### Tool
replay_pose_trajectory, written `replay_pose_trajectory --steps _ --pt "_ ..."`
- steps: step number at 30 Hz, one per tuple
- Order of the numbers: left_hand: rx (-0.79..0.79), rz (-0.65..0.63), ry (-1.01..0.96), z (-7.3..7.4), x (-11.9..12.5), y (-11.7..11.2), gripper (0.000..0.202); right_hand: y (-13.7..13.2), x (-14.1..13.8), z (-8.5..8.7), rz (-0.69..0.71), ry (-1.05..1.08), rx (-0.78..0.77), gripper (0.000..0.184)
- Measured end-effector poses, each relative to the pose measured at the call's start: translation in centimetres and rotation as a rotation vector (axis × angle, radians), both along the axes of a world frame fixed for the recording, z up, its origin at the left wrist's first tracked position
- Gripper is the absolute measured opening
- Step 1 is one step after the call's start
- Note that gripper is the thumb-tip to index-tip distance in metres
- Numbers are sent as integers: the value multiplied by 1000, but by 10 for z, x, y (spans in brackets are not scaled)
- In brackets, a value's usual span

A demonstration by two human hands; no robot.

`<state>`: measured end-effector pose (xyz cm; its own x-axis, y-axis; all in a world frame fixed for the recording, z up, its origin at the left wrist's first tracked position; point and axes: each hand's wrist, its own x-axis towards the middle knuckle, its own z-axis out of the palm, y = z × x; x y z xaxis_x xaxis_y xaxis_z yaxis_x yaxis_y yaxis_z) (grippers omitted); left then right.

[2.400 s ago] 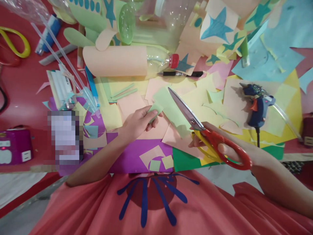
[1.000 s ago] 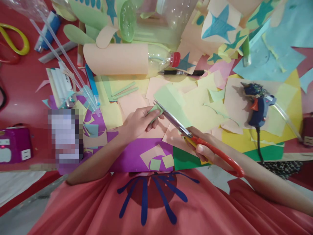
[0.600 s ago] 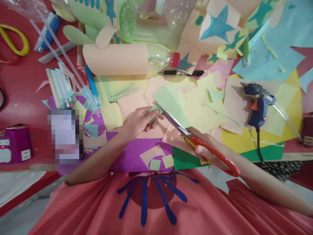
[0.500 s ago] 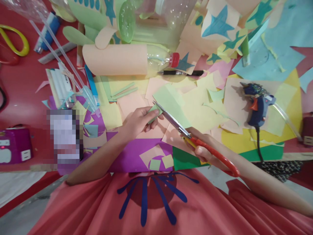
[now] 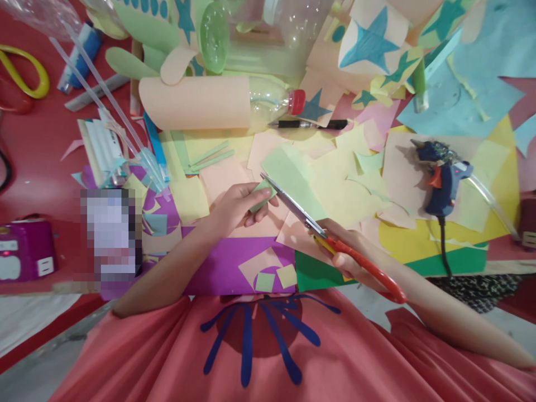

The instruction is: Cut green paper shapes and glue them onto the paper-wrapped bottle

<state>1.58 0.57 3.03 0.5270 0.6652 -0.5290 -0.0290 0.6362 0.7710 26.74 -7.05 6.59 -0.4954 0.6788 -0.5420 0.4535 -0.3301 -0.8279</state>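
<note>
My left hand pinches a small light-green paper piece above the paper-covered table. My right hand grips red-and-yellow-handled scissors. Their steel blades point up-left, and the tips meet the green piece at its upper edge. The blades look nearly closed on the paper. A larger light-green sheet lies flat just behind the blades.
A blue hot-glue gun with its cord lies at the right. A plastic bottle wrapped in peach paper and a black pen lie behind. Clear glue sticks, yellow scissor handles and a purple power strip are at the left.
My right hand brought the scissors down and left from a raised, open position to the green piece, and the blades closed onto it. My left hand has stayed nearly still.
</note>
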Motion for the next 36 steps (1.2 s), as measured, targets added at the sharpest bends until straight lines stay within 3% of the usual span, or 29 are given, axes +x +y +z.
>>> replay_pose_trajectory --steps 8,14,16,19,21,24,29,33,36 --pt "-18 -7 -35 -1 -3 1 28 -7 3 -21 -42 51 81 77" --pt "-7 -5 -30 -2 -2 0 31 -12 0 -9 -138 57 1 65" --pt "-6 -7 -24 -1 -1 0 31 -10 2 -2 -165 -32 54 53" --pt "-4 4 -14 2 0 0 29 3 12 5 -132 -259 291 38" --pt "1 21 -28 3 -1 0 26 17 20 6 -102 -458 490 39" --pt "15 65 -59 3 -1 -1 22 40 31 2 -53 -733 661 35" --pt "17 149 -120 -2 1 -1 29 73 46 -11 33 -863 768 30" --pt "2 210 -173 -8 3 0 37 92 54 -14 28 -886 712 37" --pt "-5 228 -163 -13 3 0 31 99 55 -16 -10 -850 735 47"
